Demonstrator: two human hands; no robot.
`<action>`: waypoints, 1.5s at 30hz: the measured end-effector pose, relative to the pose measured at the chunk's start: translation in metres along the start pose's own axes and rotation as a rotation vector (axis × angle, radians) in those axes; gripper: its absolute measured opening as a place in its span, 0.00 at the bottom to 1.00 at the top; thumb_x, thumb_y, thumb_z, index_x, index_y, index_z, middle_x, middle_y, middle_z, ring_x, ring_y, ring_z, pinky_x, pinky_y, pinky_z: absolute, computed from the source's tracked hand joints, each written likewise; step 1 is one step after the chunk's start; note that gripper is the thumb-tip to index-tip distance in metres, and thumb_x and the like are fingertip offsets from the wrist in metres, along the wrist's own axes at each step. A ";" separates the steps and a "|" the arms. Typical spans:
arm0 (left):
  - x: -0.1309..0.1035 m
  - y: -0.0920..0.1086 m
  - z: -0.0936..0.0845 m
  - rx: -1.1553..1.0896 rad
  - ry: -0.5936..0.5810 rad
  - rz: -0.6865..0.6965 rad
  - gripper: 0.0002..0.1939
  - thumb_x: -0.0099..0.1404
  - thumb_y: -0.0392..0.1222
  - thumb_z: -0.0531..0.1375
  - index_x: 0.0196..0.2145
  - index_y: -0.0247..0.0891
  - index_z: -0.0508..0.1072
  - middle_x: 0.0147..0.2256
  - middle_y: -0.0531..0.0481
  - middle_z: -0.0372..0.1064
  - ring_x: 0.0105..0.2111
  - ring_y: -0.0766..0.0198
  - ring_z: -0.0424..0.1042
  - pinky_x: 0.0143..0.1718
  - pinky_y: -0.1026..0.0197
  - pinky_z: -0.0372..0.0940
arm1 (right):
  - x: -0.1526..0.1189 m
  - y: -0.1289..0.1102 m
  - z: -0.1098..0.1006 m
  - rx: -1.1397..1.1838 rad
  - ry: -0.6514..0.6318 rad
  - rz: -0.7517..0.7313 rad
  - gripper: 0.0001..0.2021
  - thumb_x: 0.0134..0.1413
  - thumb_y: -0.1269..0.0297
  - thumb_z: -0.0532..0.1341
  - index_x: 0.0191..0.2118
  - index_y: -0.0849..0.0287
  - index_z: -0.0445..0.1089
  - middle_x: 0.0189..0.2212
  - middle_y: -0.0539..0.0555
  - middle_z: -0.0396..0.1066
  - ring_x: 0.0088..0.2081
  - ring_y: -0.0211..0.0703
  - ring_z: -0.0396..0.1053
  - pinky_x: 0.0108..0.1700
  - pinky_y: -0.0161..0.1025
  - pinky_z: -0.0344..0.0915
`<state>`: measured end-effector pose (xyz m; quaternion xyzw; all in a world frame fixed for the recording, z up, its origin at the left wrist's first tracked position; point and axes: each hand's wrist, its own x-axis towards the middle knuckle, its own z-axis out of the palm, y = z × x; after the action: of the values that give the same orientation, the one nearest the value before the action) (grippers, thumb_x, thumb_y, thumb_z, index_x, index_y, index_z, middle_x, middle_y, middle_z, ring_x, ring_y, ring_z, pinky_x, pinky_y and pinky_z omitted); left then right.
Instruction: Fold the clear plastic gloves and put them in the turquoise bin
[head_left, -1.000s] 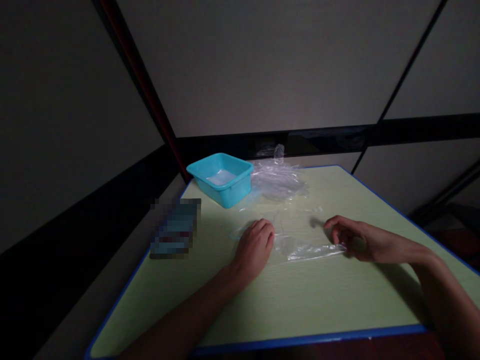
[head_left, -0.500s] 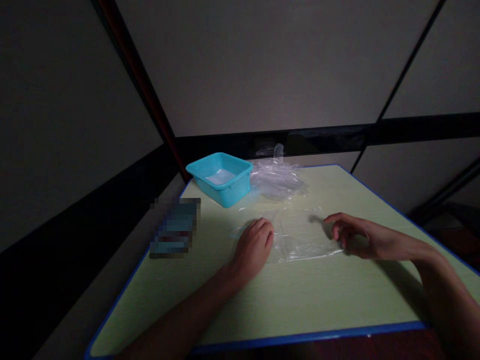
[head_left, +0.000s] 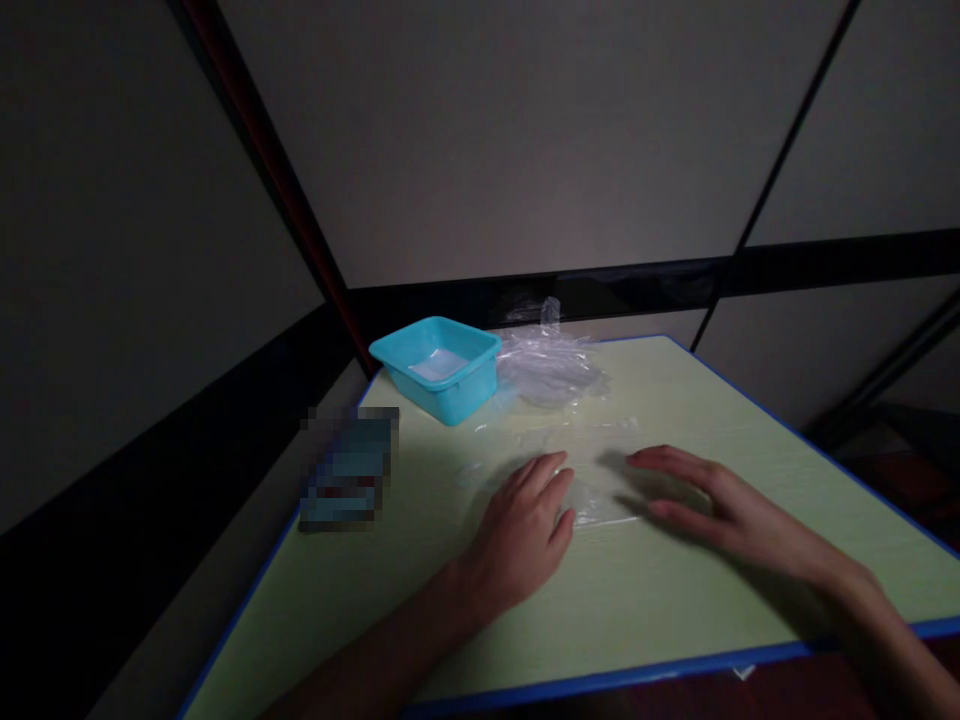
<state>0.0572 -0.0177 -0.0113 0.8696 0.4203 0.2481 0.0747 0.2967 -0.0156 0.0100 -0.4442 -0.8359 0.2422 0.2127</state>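
A clear plastic bag (head_left: 600,500) lies flat on the pale green table, its edges marked by faint glints. Over its left part is my left hand (head_left: 529,525), fingers stretched forward and a little apart; whether the palm touches the plastic I cannot tell. At the bag's right edge my right hand (head_left: 709,505) hovers, thumb and fingers spread with nothing between them. Beyond the bag sits a heap of crumpled clear plastic bags (head_left: 551,370), beside a turquoise basin (head_left: 461,390) with something whitish in its bottom.
The table (head_left: 675,620) has a blue edge and stands against panelled walls. A pixelated dark flat object (head_left: 349,470) lies by its left edge. A small whitish scrap (head_left: 742,672) shows below the front edge.
My right hand has let go of the bag's right edge and opened, moving slightly left. My left hand has uncurled its fingers. The view has shifted slightly.
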 end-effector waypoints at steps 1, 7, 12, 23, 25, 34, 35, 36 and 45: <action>-0.002 0.003 -0.001 0.010 -0.032 0.024 0.18 0.59 0.36 0.53 0.48 0.35 0.62 0.54 0.44 0.55 0.53 0.58 0.55 0.54 0.56 0.53 | -0.003 -0.007 0.010 -0.052 -0.015 -0.013 0.22 0.55 0.60 0.52 0.56 0.55 0.53 0.56 0.57 0.54 0.55 0.50 0.54 0.55 0.50 0.52; -0.008 0.007 -0.002 0.047 -0.177 0.113 0.26 0.62 0.42 0.50 0.56 0.31 0.52 0.59 0.41 0.44 0.59 0.60 0.43 0.58 0.56 0.45 | -0.013 -0.022 0.055 -0.320 -0.088 -0.151 0.35 0.54 0.50 0.51 0.61 0.58 0.34 0.61 0.58 0.36 0.60 0.53 0.37 0.58 0.55 0.41; -0.010 -0.001 -0.003 0.086 -0.253 0.155 0.27 0.64 0.46 0.47 0.58 0.32 0.49 0.60 0.44 0.40 0.60 0.60 0.38 0.59 0.56 0.40 | -0.013 -0.020 0.059 -0.449 -0.101 -0.166 0.36 0.54 0.47 0.48 0.61 0.61 0.32 0.61 0.58 0.34 0.60 0.52 0.35 0.58 0.54 0.42; -0.013 -0.001 -0.003 0.112 -0.394 0.169 0.39 0.60 0.64 0.39 0.60 0.32 0.41 0.61 0.43 0.32 0.60 0.57 0.29 0.59 0.55 0.34 | -0.017 -0.026 0.064 -0.555 -0.067 -0.144 0.36 0.55 0.47 0.46 0.61 0.63 0.31 0.61 0.58 0.32 0.60 0.50 0.34 0.58 0.51 0.45; -0.013 -0.002 -0.004 0.109 -0.412 0.167 0.39 0.60 0.64 0.40 0.60 0.34 0.41 0.61 0.43 0.31 0.60 0.55 0.28 0.59 0.53 0.34 | -0.019 -0.025 0.065 -0.570 -0.055 -0.137 0.36 0.55 0.47 0.46 0.61 0.64 0.32 0.61 0.59 0.33 0.60 0.50 0.34 0.58 0.51 0.46; -0.012 -0.002 -0.006 0.132 -0.441 0.177 0.36 0.60 0.63 0.43 0.60 0.39 0.42 0.61 0.42 0.28 0.60 0.52 0.28 0.58 0.50 0.36 | -0.038 -0.008 0.061 -0.610 0.028 -0.061 0.37 0.54 0.48 0.48 0.61 0.63 0.31 0.60 0.59 0.37 0.60 0.52 0.38 0.57 0.55 0.46; -0.012 -0.002 -0.006 0.135 -0.441 0.172 0.36 0.60 0.63 0.44 0.59 0.40 0.43 0.61 0.42 0.28 0.60 0.52 0.28 0.58 0.50 0.36 | -0.042 -0.005 0.060 -0.611 0.039 -0.041 0.37 0.54 0.48 0.48 0.61 0.62 0.31 0.60 0.59 0.37 0.60 0.52 0.39 0.57 0.55 0.46; -0.012 -0.002 -0.006 0.137 -0.442 0.170 0.37 0.60 0.63 0.44 0.59 0.40 0.43 0.61 0.42 0.29 0.60 0.52 0.28 0.58 0.50 0.36 | -0.046 -0.001 0.058 -0.613 0.048 -0.019 0.37 0.54 0.48 0.48 0.61 0.62 0.31 0.60 0.59 0.38 0.59 0.52 0.40 0.57 0.56 0.46; -0.014 -0.005 -0.003 0.152 -0.435 0.185 0.37 0.59 0.62 0.45 0.60 0.41 0.41 0.61 0.44 0.26 0.60 0.52 0.27 0.58 0.50 0.36 | -0.067 0.021 0.052 -0.617 0.119 0.178 0.36 0.53 0.46 0.48 0.61 0.58 0.35 0.60 0.56 0.39 0.59 0.54 0.43 0.57 0.57 0.44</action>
<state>0.0449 -0.0249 -0.0155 0.9405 0.3303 0.0283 0.0745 0.3145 -0.0730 -0.0530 -0.5724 -0.8139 -0.0315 0.0945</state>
